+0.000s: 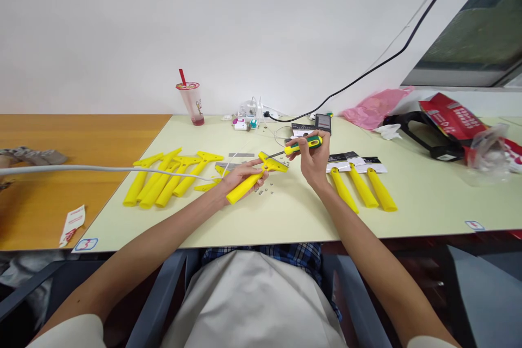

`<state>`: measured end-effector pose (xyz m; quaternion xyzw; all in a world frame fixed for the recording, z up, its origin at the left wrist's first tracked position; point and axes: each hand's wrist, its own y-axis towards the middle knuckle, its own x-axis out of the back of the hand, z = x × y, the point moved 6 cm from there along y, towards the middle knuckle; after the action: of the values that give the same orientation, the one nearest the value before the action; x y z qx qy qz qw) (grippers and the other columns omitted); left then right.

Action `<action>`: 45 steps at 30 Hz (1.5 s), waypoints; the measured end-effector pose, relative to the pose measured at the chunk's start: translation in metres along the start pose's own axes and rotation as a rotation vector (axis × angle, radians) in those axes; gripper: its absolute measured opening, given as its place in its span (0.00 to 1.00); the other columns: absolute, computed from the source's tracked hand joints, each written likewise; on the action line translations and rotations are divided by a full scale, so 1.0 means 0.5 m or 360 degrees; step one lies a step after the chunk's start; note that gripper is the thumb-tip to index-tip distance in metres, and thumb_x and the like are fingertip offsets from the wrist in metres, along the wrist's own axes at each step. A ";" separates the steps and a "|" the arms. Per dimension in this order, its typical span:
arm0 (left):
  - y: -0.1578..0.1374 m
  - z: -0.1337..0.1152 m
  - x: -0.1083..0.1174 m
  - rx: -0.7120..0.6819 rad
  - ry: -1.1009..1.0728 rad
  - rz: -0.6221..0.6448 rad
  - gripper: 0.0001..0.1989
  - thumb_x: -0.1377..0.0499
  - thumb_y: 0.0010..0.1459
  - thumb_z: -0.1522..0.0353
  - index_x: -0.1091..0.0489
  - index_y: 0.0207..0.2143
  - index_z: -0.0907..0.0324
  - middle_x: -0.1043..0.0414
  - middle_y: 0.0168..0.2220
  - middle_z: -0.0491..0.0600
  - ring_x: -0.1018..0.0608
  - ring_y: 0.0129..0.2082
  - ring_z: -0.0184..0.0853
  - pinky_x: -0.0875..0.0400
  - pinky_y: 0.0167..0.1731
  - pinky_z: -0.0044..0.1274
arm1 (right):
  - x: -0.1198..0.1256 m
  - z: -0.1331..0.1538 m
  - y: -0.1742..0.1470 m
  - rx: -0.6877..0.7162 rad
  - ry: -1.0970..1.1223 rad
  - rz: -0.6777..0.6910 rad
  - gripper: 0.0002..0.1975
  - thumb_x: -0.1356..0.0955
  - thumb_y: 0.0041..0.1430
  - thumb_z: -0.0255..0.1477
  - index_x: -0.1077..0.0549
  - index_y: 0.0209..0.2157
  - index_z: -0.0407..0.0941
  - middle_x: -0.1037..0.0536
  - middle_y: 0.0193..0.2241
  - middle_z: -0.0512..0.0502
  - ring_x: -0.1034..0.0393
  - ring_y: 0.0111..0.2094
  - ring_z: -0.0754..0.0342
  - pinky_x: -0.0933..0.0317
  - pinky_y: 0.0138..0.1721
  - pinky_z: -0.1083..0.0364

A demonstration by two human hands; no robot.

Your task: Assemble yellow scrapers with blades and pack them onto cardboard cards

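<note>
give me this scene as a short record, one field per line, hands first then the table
left hand: holds a yellow scraper
right hand: grips a yellow-and-green screwdriver, tip at the scraper's head
between and below hands: small metal fasteners, scattered
left side: more yellow scrapers, grouped
right side: three yellow scrapers, heads covered by black-and-white packaging
back left: plastic cup, red straw
back right: pink plastic bag

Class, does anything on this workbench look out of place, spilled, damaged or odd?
Yes, mildly: small metal fasteners lie scattered loose near the yellow scraper in the left hand, not in a container. A crumpled pink plastic bag and a red-and-white paper scrap look like stray litter. No liquid spill shows.
</note>
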<state>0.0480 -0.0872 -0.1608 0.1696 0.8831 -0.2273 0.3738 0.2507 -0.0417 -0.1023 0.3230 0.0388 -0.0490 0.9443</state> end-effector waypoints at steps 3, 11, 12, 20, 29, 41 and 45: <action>-0.001 0.000 -0.001 0.0000 -0.0030 -0.0008 0.32 0.34 0.54 0.83 0.32 0.60 0.61 0.20 0.50 0.62 0.16 0.37 0.32 0.23 0.30 0.18 | -0.002 0.003 -0.003 0.0023 0.0017 0.0012 0.25 0.28 0.69 0.55 0.43 0.45 0.54 0.15 0.34 0.52 0.18 0.29 0.50 0.27 0.22 0.53; -0.002 0.002 -0.002 0.0013 0.0011 0.0013 0.30 0.34 0.55 0.82 0.31 0.60 0.62 0.20 0.51 0.63 0.16 0.37 0.33 0.24 0.31 0.19 | -0.002 -0.003 -0.002 0.0017 0.0008 0.0001 0.25 0.28 0.70 0.54 0.43 0.45 0.54 0.15 0.35 0.52 0.18 0.29 0.50 0.24 0.23 0.53; -0.002 0.003 -0.002 0.0016 0.0006 0.0013 0.30 0.34 0.55 0.82 0.31 0.60 0.62 0.20 0.52 0.63 0.16 0.37 0.33 0.24 0.31 0.19 | -0.002 -0.003 -0.001 0.0014 0.0007 0.0003 0.25 0.28 0.70 0.54 0.43 0.45 0.54 0.15 0.35 0.52 0.18 0.28 0.50 0.25 0.23 0.53; -0.009 -0.002 -0.009 -0.0016 -0.0123 0.0059 0.29 0.35 0.55 0.84 0.30 0.58 0.61 0.22 0.56 0.65 0.17 0.37 0.32 0.25 0.31 0.18 | 0.003 -0.018 0.007 -0.0153 0.0069 -0.0105 0.28 0.27 0.66 0.57 0.43 0.44 0.53 0.15 0.33 0.53 0.19 0.24 0.51 0.26 0.20 0.55; -0.013 -0.004 -0.010 -0.0038 -0.0149 0.0044 0.32 0.36 0.56 0.84 0.32 0.62 0.60 0.23 0.56 0.64 0.17 0.37 0.31 0.25 0.31 0.18 | 0.005 -0.040 0.008 -0.0276 0.0068 -0.0139 0.30 0.29 0.64 0.61 0.43 0.43 0.53 0.15 0.32 0.53 0.18 0.25 0.50 0.23 0.22 0.53; -0.009 -0.007 -0.011 -0.0063 -0.0052 0.0049 0.28 0.37 0.56 0.83 0.33 0.58 0.61 0.20 0.48 0.59 0.17 0.36 0.32 0.25 0.29 0.18 | 0.008 -0.024 0.005 -0.0199 0.0136 -0.0204 0.30 0.25 0.62 0.58 0.40 0.42 0.52 0.15 0.30 0.55 0.21 0.21 0.53 0.26 0.20 0.57; -0.005 -0.005 -0.006 -0.0078 0.0018 0.0009 0.27 0.36 0.56 0.83 0.32 0.57 0.61 0.20 0.43 0.57 0.17 0.35 0.33 0.25 0.29 0.19 | 0.010 -0.025 0.007 -0.0208 0.0124 -0.0211 0.30 0.24 0.63 0.57 0.40 0.42 0.52 0.15 0.29 0.55 0.22 0.20 0.54 0.27 0.19 0.57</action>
<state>0.0475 -0.0882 -0.1565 0.1641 0.8900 -0.2035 0.3735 0.2555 -0.0317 -0.1105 0.2591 0.0999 -0.0963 0.9558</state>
